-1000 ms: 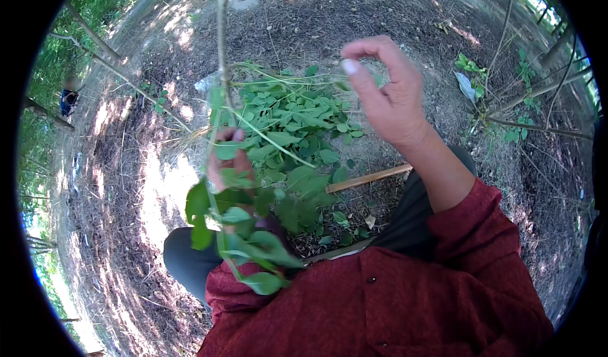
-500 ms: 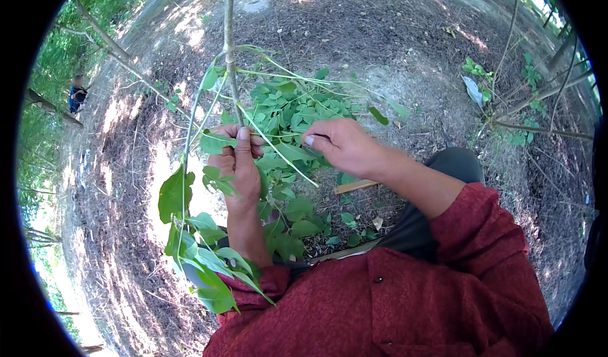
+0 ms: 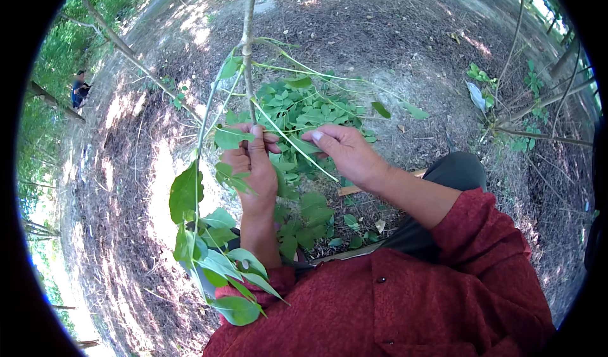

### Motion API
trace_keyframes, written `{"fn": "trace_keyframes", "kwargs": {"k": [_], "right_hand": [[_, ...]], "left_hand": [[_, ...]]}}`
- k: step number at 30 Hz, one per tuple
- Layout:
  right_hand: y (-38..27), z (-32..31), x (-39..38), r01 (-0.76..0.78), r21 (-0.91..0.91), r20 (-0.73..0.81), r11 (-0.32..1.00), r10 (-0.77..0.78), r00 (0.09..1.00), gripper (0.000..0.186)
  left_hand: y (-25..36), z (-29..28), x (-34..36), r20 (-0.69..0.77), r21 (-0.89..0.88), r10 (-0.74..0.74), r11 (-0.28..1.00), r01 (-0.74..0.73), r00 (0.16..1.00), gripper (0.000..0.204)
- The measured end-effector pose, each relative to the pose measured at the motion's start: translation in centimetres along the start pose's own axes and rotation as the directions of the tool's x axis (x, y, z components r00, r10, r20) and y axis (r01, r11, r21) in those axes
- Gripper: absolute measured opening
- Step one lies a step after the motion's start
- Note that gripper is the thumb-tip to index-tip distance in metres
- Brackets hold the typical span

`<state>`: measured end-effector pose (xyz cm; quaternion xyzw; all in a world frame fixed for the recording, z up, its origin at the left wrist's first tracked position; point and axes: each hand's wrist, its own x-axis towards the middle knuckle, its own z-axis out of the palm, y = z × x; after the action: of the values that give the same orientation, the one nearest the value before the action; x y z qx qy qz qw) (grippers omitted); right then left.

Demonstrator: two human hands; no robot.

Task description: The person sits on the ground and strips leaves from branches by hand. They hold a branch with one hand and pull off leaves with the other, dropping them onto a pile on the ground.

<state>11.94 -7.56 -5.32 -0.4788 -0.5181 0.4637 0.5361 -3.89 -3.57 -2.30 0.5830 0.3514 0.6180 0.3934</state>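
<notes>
A thin grey-brown branch (image 3: 249, 21) hangs down from the top edge with green leaf stalks forking off it. My left hand (image 3: 254, 167) is closed around its lower end, thumb pressed against it. To the right, my right hand (image 3: 351, 154) pinches a green leaf (image 3: 305, 145), its fingertips just short of my left hand. A bare pale stalk (image 3: 307, 156) slants down between the hands. On the left, a long stalk with broad leaves (image 3: 186, 194) droops past my left forearm. Beneath the hands lies a heap of green leaves (image 3: 307, 107).
A wooden strip (image 3: 349, 190) lies on the ground near my bent knee (image 3: 459, 167). Thin stems (image 3: 538, 97) with a pale scrap (image 3: 476, 95) stand at right. A slender trunk (image 3: 120, 45) leans at far left, with a person (image 3: 80, 91) beyond.
My left hand and the branch have shifted right, the drooping leaves swinging with them. My right hand has moved slightly down and right, and the two hands are a little closer together.
</notes>
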Motion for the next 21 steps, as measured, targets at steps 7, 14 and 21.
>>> {"fn": "trace_keyframes", "kwargs": {"k": [7,14,21], "right_hand": [[0.5,0.2,0.5,-0.285,0.485,0.246,0.827,0.183,0.952,0.036],[-0.5,0.6,0.0,-0.375,0.535,0.2,0.757,0.318,0.927,0.043],[-0.4,0.0,0.3,-0.333,0.562,0.266,0.757,0.216,0.94,0.032]], "left_hand": [[0.9,1.3,-1.1,0.115,-0.054,-0.053,0.997,0.06,0.992,0.007],[0.4,1.3,-1.0,0.066,-0.041,0.003,0.999,-0.001,0.998,0.011],[0.4,1.2,-1.0,0.056,-0.048,0.0,0.999,0.003,0.998,0.01]]}}
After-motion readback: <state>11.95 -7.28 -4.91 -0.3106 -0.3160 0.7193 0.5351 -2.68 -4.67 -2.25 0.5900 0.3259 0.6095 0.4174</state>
